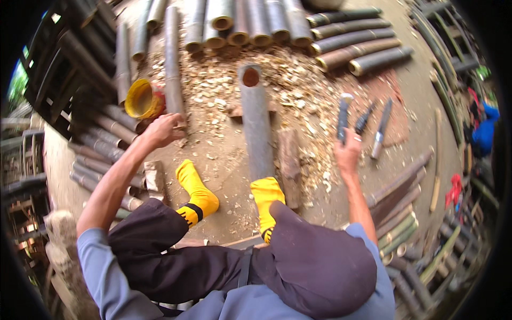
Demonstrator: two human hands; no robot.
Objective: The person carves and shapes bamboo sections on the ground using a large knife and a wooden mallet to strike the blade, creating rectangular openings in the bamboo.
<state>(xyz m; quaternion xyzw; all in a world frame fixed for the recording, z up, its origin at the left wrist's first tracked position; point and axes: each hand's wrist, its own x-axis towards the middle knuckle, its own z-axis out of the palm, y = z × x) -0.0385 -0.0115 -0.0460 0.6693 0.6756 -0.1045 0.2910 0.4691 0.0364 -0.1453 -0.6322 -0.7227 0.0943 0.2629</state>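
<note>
My left hand (pixel 162 131) is closed, its curled fingers at the near end of a long grey bamboo tube (pixel 173 64) lying on the ground; whether they grip it is hidden. Just behind that hand is a yellow and red container (pixel 141 99). My right hand (pixel 348 150) is closed round the near end of a short, dark, club-like tool (pixel 343 113) with a pale far end. Two more tools lie to its right: a black-handled one (pixel 364 118) and a long blade (pixel 382 128). Between my hands, a thick grey bamboo tube (pixel 256 122) points away from my yellow-socked right foot (pixel 266 200).
Pale wood chips (pixel 298 96) cover the ground. Several cut bamboo tubes (pixel 258 24) lie ahead, with more stacked right (pixel 362 42) and left (pixel 109 133). A wooden block (pixel 289 165) lies beside the central tube. Bamboo poles (pixel 400 197) lie near my right elbow.
</note>
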